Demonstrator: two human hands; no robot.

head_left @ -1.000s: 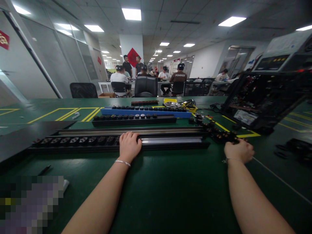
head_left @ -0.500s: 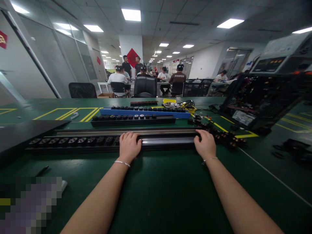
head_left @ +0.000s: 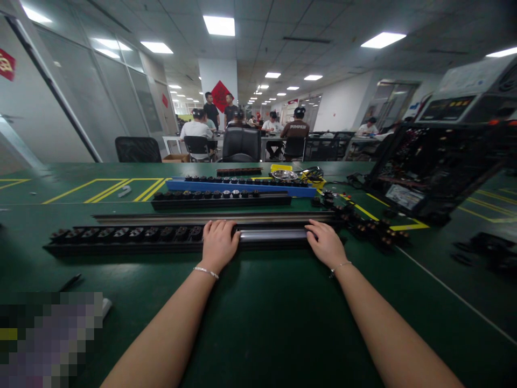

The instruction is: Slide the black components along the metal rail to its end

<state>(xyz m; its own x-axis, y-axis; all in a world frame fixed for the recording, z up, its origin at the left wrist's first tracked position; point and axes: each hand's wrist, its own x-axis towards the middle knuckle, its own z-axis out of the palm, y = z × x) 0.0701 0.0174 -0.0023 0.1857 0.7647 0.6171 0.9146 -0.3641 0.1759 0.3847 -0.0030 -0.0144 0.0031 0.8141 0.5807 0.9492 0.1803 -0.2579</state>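
Note:
A long black power strip housing lies across the green table in front of me. Round black sockets sit in a row along its left part, and a shiny bare metal stretch shows at its right. My left hand is closed over the strip just right of the visible sockets, its fingers over the far edge and its thumb nearer me. At the right part, my right hand holds the same strip between fingers and thumb. Directly behind lies a long empty metal channel. Whatever is under my palms is hidden.
Farther back lie another black socket strip and a blue holder with sockets. Loose black sockets are heaped at right, by an open black equipment case. A metal dish stands behind. A dark pen-like object lies front left.
My right hand has slid left along the strip, closer to my left hand, which shifted slightly right. The dark flat panel at the left has gone almost wholly out of view.

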